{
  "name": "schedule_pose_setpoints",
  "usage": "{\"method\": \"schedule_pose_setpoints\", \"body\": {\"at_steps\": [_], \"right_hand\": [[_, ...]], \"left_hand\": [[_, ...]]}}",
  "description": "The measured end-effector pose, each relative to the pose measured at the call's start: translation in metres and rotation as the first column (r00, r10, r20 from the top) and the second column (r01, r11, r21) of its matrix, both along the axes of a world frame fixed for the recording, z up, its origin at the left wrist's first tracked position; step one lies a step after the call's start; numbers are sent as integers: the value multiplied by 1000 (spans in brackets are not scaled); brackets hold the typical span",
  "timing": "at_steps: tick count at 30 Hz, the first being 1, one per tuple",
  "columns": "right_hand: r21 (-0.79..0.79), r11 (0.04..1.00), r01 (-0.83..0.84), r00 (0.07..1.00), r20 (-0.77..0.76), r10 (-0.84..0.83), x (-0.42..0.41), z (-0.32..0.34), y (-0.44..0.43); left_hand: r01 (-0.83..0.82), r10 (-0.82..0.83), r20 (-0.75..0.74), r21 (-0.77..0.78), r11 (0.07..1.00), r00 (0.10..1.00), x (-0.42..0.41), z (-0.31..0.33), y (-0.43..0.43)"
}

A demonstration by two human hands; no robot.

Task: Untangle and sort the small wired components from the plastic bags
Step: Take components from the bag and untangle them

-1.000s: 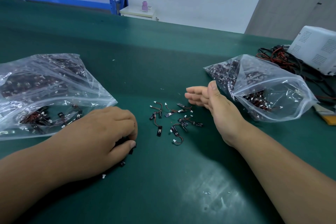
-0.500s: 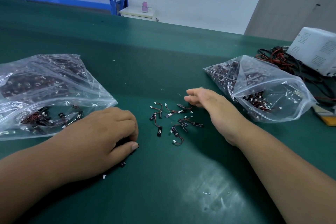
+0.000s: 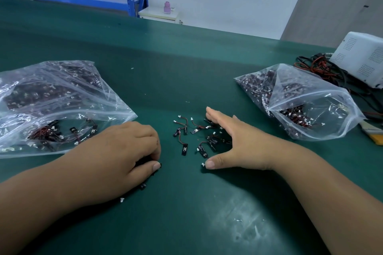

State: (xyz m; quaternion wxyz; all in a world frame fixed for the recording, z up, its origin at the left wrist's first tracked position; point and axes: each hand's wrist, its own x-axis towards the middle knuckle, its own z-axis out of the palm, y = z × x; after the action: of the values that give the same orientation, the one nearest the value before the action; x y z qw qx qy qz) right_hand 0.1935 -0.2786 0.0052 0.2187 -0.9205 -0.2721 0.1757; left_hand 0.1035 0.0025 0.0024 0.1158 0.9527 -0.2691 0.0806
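**Sorting tiny wired bits on the green mat, both hands down**

So the loose pile of wired components point(image 3: 195, 136) sits pretty much mid-mat point(image 3: 186, 68), and I'll place everything else off that pile.

The right hand point(image 3: 238, 143) is flat and spread wide, palm down, arching over the right edge of the pile. Its fingers point(image 3: 215, 117) reach past the far side of the pile and the thumb point(image 3: 213, 163) comes around the near side, tip right by a little white connector point(image 3: 203, 164). Hand is splayed apart, not pinching anything as far as I can see, though a few pieces are hidden under the palm.

Left of the pile, the left hand point(image 3: 124, 151) is curled into a loose fist, knuckles up, thumb pressed against the fingers with some black pieces point(image 3: 145, 163) poking out under it. Looks closed around a small bunch of components, can't see how many. A couple of strays point(image 3: 143, 186) lie just beside that hand on the near side.

Further left of the pile is a big clear plastic bag point(image 3: 51, 105) lying flat, with components inside, the left wrist just beside its edge. Right of the pile, well apart from it, is a second clear bag point(image 3: 300, 101), puffed up and also holding components.

Beyond that bag, a tangle of red and black cables point(image 3: 323, 68) and a white vented box point(image 3: 360, 58).
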Motion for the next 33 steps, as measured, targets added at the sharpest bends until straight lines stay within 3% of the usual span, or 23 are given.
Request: {"method": "schedule_pose_setpoints", "body": {"at_steps": [9,19,24,28,33], "right_hand": [[-94,990,-104,978,171,119,-9,-10,28],[-98,993,-63,922,374,96,8,-23,88],[-30,999,30,850,527,-10,9,-23,88],[25,991,128,832,541,-121,8,-23,82],[-51,991,124,816,573,-73,9,-21,83]], "left_hand": [[5,-5,-2,-3,1000,1000,1,1,-1],[21,-21,7,-17,1000,1000,1,0,0],[26,-26,10,-15,1000,1000,1,-1,0],[25,-25,14,-10,1000,1000,1,-1,0],[32,-32,16,-15,999,999,1,-2,1]]}}
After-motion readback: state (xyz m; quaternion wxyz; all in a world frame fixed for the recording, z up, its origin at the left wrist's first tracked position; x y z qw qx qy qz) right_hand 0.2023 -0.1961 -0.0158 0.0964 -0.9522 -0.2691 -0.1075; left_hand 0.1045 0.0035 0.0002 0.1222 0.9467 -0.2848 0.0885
